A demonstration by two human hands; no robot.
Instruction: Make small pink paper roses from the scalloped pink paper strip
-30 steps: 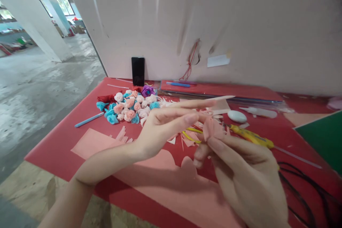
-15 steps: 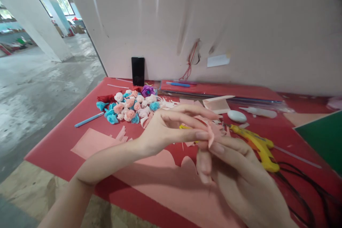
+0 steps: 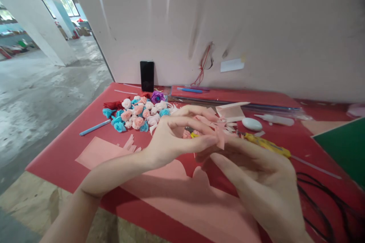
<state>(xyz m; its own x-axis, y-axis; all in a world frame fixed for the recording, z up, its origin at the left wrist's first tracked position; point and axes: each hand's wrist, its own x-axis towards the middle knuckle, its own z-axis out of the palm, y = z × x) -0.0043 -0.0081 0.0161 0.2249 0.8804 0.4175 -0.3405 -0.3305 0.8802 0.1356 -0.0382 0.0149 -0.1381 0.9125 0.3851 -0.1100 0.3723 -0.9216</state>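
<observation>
At the far left, the goods deep in the room are too small to make out. On the red table (image 3: pixel 62 152) lies a blue pen (image 3: pixel 95 127), and near it a flat pink sheet (image 3: pixel 99 153) whose right part runs out of sight behind the left forearm. The paper flowers (image 3: pixel 138 112) overlap in a heap of white, pink, blue, red and purple, so the lower ones are partly covered; behind them a dark phone (image 3: pixel 147 76) leans on the board.

The left forearm is cut off by the lower edge. The left hand (image 3: pixel 173 142) has thumb and forefinger brought together on a small piece of pink paper (image 3: pixel 221 139), in midair above the table. It is soft pink, thin and creased, with an uneven outline; part of it is covered by fingertips. Between the left fingers shows a bit of something yellow, mostly hidden.

The right hand (image 3: pixel 265 174) meets the left at this piece, fingers behind it, thumb standing away below. Whether its fingers grip the paper, I cannot tell. It covers part of a large pink sheet (image 3: pixel 176 201) with a wavy edge and the lower part of a yellow glue gun (image 3: pixel 268 145). A green board (image 3: pixel 342 144) is cut off at the right edge.
</observation>
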